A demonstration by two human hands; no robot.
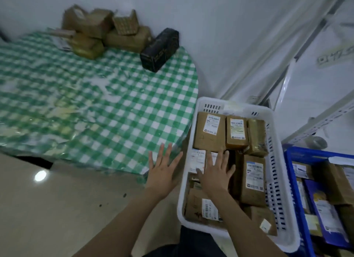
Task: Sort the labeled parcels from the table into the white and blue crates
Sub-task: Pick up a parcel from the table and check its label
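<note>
At 5 o'clock in the head view, the white crate (283, 180) stands on the floor just beside the table (115, 103), with the blue crate (296, 182) close against its right wall. Both hold labelled brown parcels. I observe the right hand (214, 173) palm down over the parcels in the near half of the white crate, fingers straight and spread, grasping nothing. Whether it presses on the labelled parcel beneath, I cannot tell. The left hand (162, 173) hovers outside the crate's left wall, above the table's near edge, likewise flat, spread and empty. Unsorted stock lies at the table's far edge against the wall: a heap of brown parcels (103, 32) at 11 o'clock from the hands, and a black box (160, 49) just beside it, at 12 o'clock from the left hand. Both are well apart from the hands, across the checked cloth. The black box lies on its side with its long axis running from 7 to 1 o'clock, one short end facing me. The left hand is the nearer to both. My judgement: the next move is a long forward reach with the left hand. The black box stands clear of the heap and looks the easier take, gripped across its narrow width. Blur hides any labels on the table stock, so I cannot assess the destination crate.
</note>
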